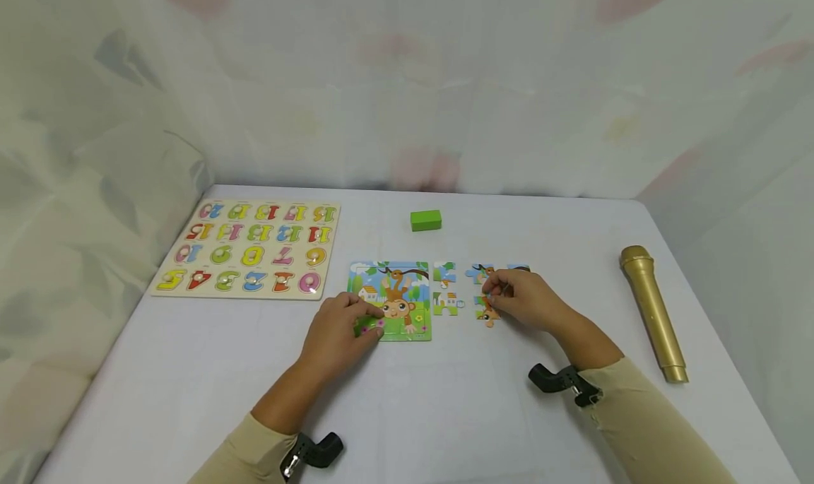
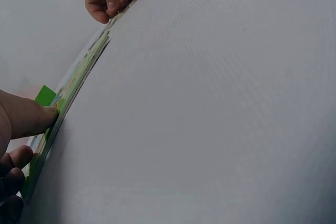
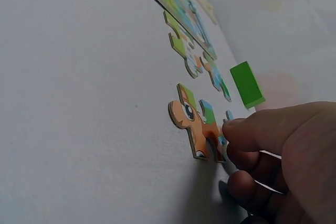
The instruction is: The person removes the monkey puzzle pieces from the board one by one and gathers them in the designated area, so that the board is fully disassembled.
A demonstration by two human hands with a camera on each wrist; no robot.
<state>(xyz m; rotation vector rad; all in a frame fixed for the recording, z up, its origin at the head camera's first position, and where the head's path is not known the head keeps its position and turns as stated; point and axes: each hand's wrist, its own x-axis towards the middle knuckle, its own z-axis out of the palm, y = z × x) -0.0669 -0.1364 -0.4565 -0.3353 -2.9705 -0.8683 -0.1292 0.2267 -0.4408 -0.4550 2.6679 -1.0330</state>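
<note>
My left hand (image 1: 341, 328) rests on the square monkey puzzle (image 1: 404, 326), thumb and fingers touching its left part. In the left wrist view the left thumb (image 2: 32, 115) presses at the puzzle's edge. Right of it, my right hand (image 1: 524, 299) pinches near the top of a puzzle piece (image 1: 488, 313) with an orange monkey face and one eye. The right wrist view shows that puzzle piece (image 3: 194, 129) by the thumb and index fingertips; other fingers curl behind. Two loose pieces (image 1: 445, 303) lie beside the puzzle. More pieces (image 1: 478, 272) are partly hidden behind the right hand.
A number board (image 1: 238, 268) with colourful numerals lies at the left of the white table. A green block (image 1: 425, 220) sits at the back middle. A gold microphone-shaped object (image 1: 655, 314) lies at the right. Patterned cloth hangs around the table.
</note>
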